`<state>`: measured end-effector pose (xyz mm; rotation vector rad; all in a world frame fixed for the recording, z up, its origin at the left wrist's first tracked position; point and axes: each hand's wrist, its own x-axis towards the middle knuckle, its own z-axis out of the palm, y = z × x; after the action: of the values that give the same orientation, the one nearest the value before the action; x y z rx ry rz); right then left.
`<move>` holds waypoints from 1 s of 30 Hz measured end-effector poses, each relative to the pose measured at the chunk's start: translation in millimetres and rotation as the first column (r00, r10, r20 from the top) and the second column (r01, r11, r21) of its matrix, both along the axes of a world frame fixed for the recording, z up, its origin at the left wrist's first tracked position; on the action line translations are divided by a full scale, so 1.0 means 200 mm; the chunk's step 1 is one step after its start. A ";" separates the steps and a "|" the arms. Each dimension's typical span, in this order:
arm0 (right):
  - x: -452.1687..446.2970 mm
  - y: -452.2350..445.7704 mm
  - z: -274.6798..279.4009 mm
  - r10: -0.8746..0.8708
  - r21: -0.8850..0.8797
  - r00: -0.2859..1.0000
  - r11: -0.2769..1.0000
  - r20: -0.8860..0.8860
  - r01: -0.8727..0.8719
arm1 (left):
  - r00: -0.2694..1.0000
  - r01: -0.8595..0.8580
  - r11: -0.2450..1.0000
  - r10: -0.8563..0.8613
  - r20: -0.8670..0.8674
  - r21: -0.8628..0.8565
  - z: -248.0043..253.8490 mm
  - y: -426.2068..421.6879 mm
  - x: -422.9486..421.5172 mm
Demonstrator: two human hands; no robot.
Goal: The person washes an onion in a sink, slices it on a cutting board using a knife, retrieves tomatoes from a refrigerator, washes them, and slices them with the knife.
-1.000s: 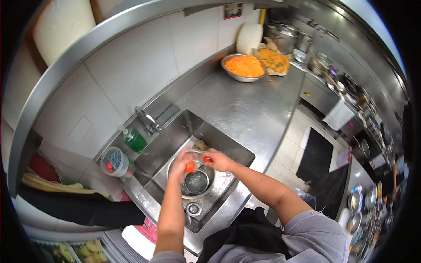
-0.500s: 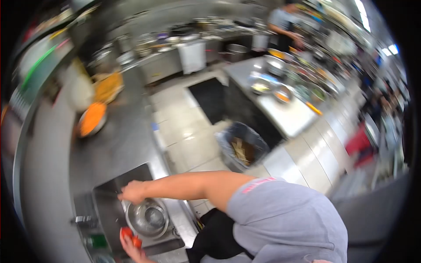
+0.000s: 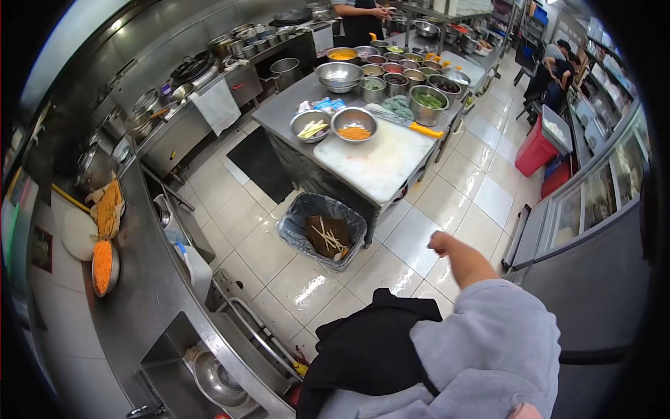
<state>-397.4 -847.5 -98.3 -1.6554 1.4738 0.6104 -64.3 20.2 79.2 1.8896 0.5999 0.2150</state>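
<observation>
My right hand [image 3: 439, 244] is stretched out over the tiled floor, to the right of the lined bin [image 3: 288, 234]. Its fingers look curled in, and whether they hold anything is hidden. My left hand is out of view. A red piece, perhaps tomato [image 3: 222, 416], just shows at the bottom edge near the sink. In the metal sink [image 3: 164, 349] sits a steel bowl [image 3: 218, 379]. By the bowl's left rim is a tan shape [image 3: 190, 356] that I cannot make out. Inside the bin lie dark scraps and pale sticks.
The steel counter [image 3: 150, 279] on the left bears a bowl of orange shreds [image 3: 104, 269]. Across the floor, a prep table [image 3: 286, 115] holds a cutting board [image 3: 373, 164], a yellow-handled knife [image 3: 426, 130] and several bowls. A co-worker [image 3: 356, 14] stands behind it; others are at far right.
My right hand has swung from the sink out to the right over the floor. My left hand, which held red tomato pieces by the sink, has left view. The view has turned right.
</observation>
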 end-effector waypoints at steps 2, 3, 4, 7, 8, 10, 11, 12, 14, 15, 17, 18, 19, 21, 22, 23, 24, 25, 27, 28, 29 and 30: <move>-0.26 -0.06 0.30 -0.233 0.025 0.968 0.972 0.094 0.232 | 0.979 0.201 0.979 -0.201 0.016 0.033 -0.06 -0.17 0.22; -0.40 -0.11 0.33 -0.303 0.084 0.941 0.952 0.151 0.293 | 0.969 0.244 0.970 -0.245 -0.024 -0.015 -0.09 -0.35 0.34; -0.55 -0.17 0.28 -0.375 0.139 0.906 0.925 0.196 0.353 | 0.936 0.349 0.937 -0.347 0.051 -0.026 -0.05 -0.61 0.40; -0.82 -0.16 0.17 -0.514 0.204 0.824 0.856 0.237 0.475 | 0.810 0.587 0.809 -0.587 0.008 -0.026 0.02 -1.39 0.51; -0.87 -0.15 0.16 -0.541 0.250 0.799 0.838 0.263 0.485 | 0.746 0.663 0.748 -0.662 0.071 0.004 0.10 -1.73 0.46; -0.86 -0.17 0.17 -0.621 0.339 0.716 0.780 0.319 0.526 | 0.638 0.764 0.625 -0.769 0.043 -0.161 0.08 -2.22 0.48; -0.82 -0.18 0.21 -0.642 0.374 0.683 0.763 0.348 0.527 | 0.585 0.810 0.575 -0.806 0.088 -0.120 0.06 -2.48 0.45; -0.77 -0.24 0.21 -0.608 0.384 0.679 0.792 0.412 0.476 | 0.501 0.862 0.490 -0.863 0.064 -0.129 0.13 -2.74 0.40; -0.58 -0.40 0.29 -0.536 0.362 0.643 0.844 0.547 0.396 | 0.366 0.927 0.357 -0.927 0.078 -0.113 0.11 -3.19 0.34; -0.43 -0.47 0.39 -0.500 0.335 0.610 0.866 0.615 0.372 | 0.314 0.947 0.307 -0.947 0.071 -0.093 0.14 -3.40 0.27; -0.13 -0.62 0.57 -0.336 0.213 0.540 0.937 0.772 0.277 | 0.200 0.975 0.206 -0.977 0.080 0.086 0.19 -3.75 0.09; 0.01 -0.68 0.67 -0.210 0.096 0.521 0.967 0.827 0.238 | 0.134 0.966 0.142 -0.990 0.052 0.216 0.15 -3.89 0.06; 0.16 -0.72 0.77 -0.078 -0.029 0.496 0.979 0.865 0.204 | 0.067 0.938 0.070 -0.998 0.019 0.338 0.10 -4.03 0.03; 0.43 -0.85 0.73 0.397 -0.514 0.469 0.845 0.789 0.148 | 0.056 0.912 0.035 -0.998 -0.040 0.408 0.11 -4.27 -0.06; 0.54 -0.86 0.79 0.426 -0.564 0.534 0.818 0.730 0.118 | 0.055 0.904 0.044 -0.998 -0.013 0.424 0.09 -4.38 -0.07; 0.64 -0.89 0.86 0.457 -0.614 0.595 0.785 0.661 0.079 | 0.058 0.897 0.060 -0.998 0.019 0.437 0.08 -4.48 -0.07; 0.74 -0.92 0.86 0.455 -0.627 0.641 0.777 0.618 0.053 | 0.081 0.893 0.067 -0.997 -0.014 0.444 0.07 -4.56 -0.08; 0.81 -0.94 0.86 0.469 -0.666 0.706 0.746 0.531 0.006 | 0.085 0.902 0.078 -0.996 0.004 0.425 0.02 -4.64 -0.05; 0.94 -0.97 0.87 0.483 -0.706 0.777 0.705 0.404 -0.071 | 0.088 0.847 0.069 -0.996 -0.012 0.527 -0.13 -4.74 -0.01; 0.99 -0.99 0.86 0.490 -0.710 0.781 0.699 0.388 -0.086 | 0.088 0.826 0.012 -0.990 -0.107 0.564 -0.13 -4.77 0.00; 1.03 -1.01 0.86 0.507 -0.722 0.788 0.681 0.348 -0.119 | 0.088 0.832 0.017 -0.991 -0.101 0.554 -0.13 -4.79 0.03; 1.05 -1.03 0.85 0.517 -0.729 0.798 0.668 0.311 -0.149 | 0.085 0.824 -0.010 -0.986 -0.142 0.566 -0.13 -4.80 0.04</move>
<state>-186.7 -1054.1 71.2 -2.4733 1.0236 -0.2443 -57.2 -939.4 53.1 2.2865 -1.2399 -0.2903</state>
